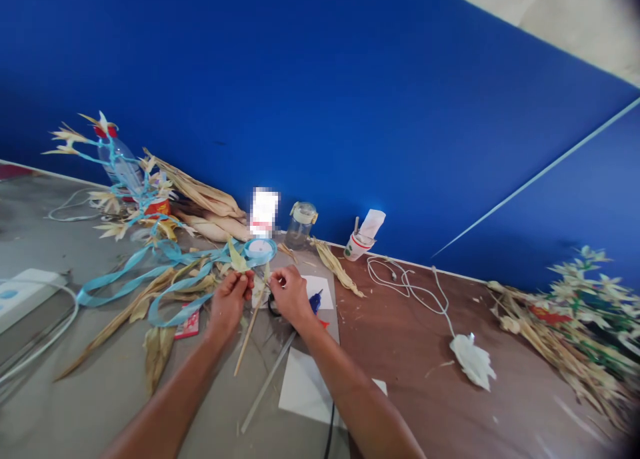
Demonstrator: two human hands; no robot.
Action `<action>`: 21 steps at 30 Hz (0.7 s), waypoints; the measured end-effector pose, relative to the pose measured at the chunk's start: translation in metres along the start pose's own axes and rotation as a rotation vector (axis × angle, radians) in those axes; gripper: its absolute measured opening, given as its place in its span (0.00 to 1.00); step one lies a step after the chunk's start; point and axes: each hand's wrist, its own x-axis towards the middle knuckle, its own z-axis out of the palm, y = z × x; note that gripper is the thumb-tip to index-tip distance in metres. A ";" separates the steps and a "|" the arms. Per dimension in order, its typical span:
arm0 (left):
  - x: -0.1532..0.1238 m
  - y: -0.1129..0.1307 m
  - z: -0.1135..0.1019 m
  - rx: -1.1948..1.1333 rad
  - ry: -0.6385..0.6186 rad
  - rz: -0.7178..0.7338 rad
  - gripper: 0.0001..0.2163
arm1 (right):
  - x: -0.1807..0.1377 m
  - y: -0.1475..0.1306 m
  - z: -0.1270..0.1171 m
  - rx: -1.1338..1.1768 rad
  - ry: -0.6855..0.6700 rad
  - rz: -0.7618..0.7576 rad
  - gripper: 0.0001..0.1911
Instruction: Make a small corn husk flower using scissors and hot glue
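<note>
My left hand (229, 304) is closed in a pinch on a pale yellow-green piece of corn husk (237, 258), which stands up above the fingertips. Close beside it, my right hand (290, 294) has thumb and forefinger together at a narrow husk strip (267, 272). Under the hands, a thin wooden stick (246, 346) lies on the grey table. A blue glue gun (315, 302) rests on white paper, partly hidden by my right wrist, and a translucent glue stick (268, 383) lies below it. What looks like a black scissor handle (273, 306) shows beside my right hand.
Light-blue ribbon (117, 289) and dried husks (133, 304) spread to the left. A bottle (119, 162) bearing ribbon-wrapped husk flowers stands behind. A clear jar (301, 227), paper cup (357, 246) and white cable (415, 286) line the blue partition (320, 99). Husk flowers (587, 299) lie right.
</note>
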 end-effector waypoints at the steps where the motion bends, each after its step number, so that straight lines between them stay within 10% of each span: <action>1: 0.000 0.000 0.000 -0.022 -0.023 -0.029 0.10 | -0.003 0.001 -0.003 0.039 0.014 -0.012 0.05; 10: 0.016 0.003 -0.013 0.015 0.152 0.172 0.08 | -0.021 0.008 -0.002 -0.407 -0.089 -0.112 0.08; 21: 0.004 0.008 -0.007 0.169 0.110 0.181 0.10 | -0.017 -0.008 0.044 -0.397 -0.340 -0.423 0.10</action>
